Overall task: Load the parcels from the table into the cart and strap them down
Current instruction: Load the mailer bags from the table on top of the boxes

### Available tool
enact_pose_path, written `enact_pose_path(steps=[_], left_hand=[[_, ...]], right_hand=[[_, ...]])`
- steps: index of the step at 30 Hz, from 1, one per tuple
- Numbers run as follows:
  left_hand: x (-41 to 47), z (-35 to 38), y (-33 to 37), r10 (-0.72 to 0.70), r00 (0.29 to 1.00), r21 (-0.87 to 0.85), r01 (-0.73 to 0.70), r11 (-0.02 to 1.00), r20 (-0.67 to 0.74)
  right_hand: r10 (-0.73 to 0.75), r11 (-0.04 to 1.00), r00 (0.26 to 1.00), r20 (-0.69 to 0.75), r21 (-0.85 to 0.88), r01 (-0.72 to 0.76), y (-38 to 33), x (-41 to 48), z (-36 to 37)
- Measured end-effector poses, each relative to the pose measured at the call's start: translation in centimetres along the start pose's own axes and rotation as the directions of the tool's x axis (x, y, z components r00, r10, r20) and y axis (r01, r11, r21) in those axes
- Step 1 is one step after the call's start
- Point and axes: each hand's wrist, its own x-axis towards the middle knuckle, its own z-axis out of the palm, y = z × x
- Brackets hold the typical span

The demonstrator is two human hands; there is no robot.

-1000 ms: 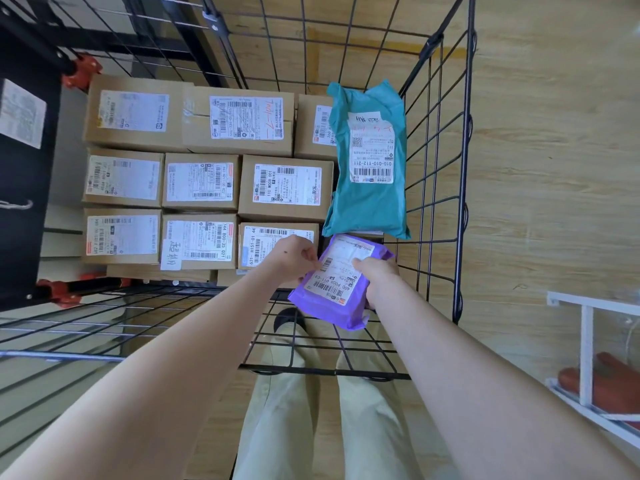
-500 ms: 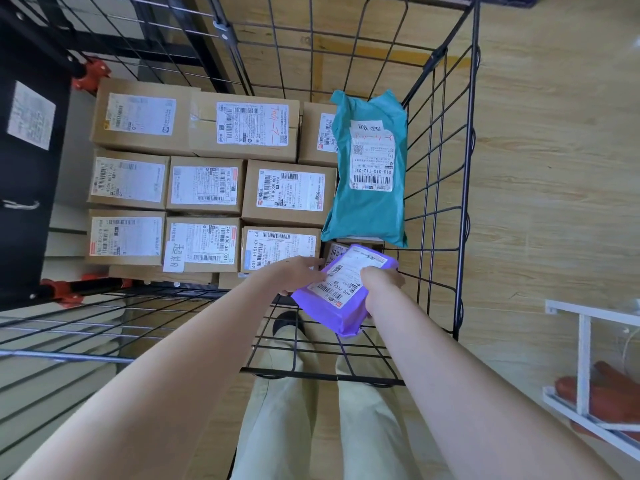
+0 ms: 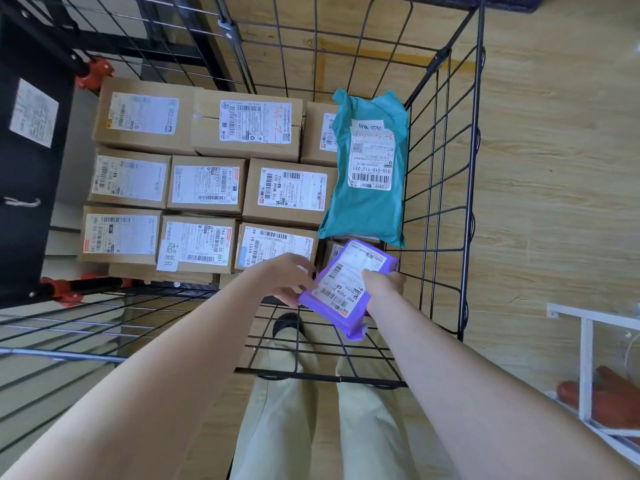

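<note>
A purple parcel [image 3: 346, 289] with a white label is held over the near right corner of the black wire cart [image 3: 440, 216]. My right hand [image 3: 382, 287] grips its right edge, thumb on the label. My left hand [image 3: 289, 280] holds its left edge, fingers partly under it. Inside the cart lie several brown cardboard boxes [image 3: 289, 192] in rows, each with a white label. A teal mailer bag [image 3: 369, 171] lies on the boxes along the cart's right wall.
A black panel [image 3: 31, 161] with a white sticker stands at the left, with red clamps [image 3: 95, 72] on the cart frame. At the lower right is a white rack [image 3: 585, 362] holding something red. The floor is light wood.
Both hands have carried the purple parcel a little forward and right, deeper over the cart's near right corner. The left hand's fingers have spread along its left edge.
</note>
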Motion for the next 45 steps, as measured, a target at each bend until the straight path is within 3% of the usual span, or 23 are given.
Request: enact_pose_path(steps=[3,7,13,17,23,25,30,34,38,42,45], left_hand=[[0.5,0.5,-0.1,0.026,0.999,-0.070,-0.028,0.997,-0.028],[0.2,1.3,0.9,0.038,0.999,-0.014,-0.038,0.999,-0.023],[0.1,1.6,1.5,0.021,1.000,0.039,-0.021,0.999,-0.005],[-0.4,1.3,2.0,0.061,0.998,0.099,-0.063,0.993,0.026],[-0.4,0.5,1.3,0.111,0.993,0.084,-0.113,0.990,0.035],[0.1,0.6,1.3,0.131,0.991,0.101,-0.128,0.987,-0.026],[1.1,0.9,1.3,0.163,0.974,0.165,-0.137,0.977,-0.157],[1.0,0.5,0.9,0.163,0.979,0.187,-0.138,0.973,-0.122],[0.1,0.2,1.7,0.150,0.984,0.223,-0.125,0.967,-0.099],[-0.8,-0.4,2.8,0.155,0.977,0.158,-0.131,0.979,-0.149],[-1.2,-0.9,2.9,0.125,0.984,-0.008,-0.127,0.992,-0.126]], right_hand=[[-0.032,0.999,0.999,-0.017,0.018,0.032,0.1,0.5,-0.3],[-0.026,0.999,1.000,-0.014,0.036,0.026,-0.1,0.9,-0.5],[0.044,0.967,0.991,0.124,-0.255,-0.011,-0.8,-0.9,-0.5],[-0.002,0.828,0.971,0.238,-0.544,0.135,-1.7,-2.2,-0.6],[-0.050,0.669,0.960,0.277,-0.704,0.238,-1.9,-2.3,-0.1],[-0.092,0.652,0.954,0.287,-0.706,0.275,-2.1,-1.9,-0.5],[-0.182,0.734,0.958,0.221,-0.618,0.282,-2.3,-0.4,-0.7],[-0.215,0.744,0.958,0.188,-0.604,0.285,-2.1,0.1,-0.8],[-0.255,0.668,0.945,0.207,-0.669,0.327,-2.8,-1.5,-1.3],[-0.283,0.613,0.922,0.265,-0.689,0.386,-4.6,-3.2,-1.3],[-0.246,0.609,0.910,0.333,-0.677,0.412,-5.9,-4.2,-1.1]])
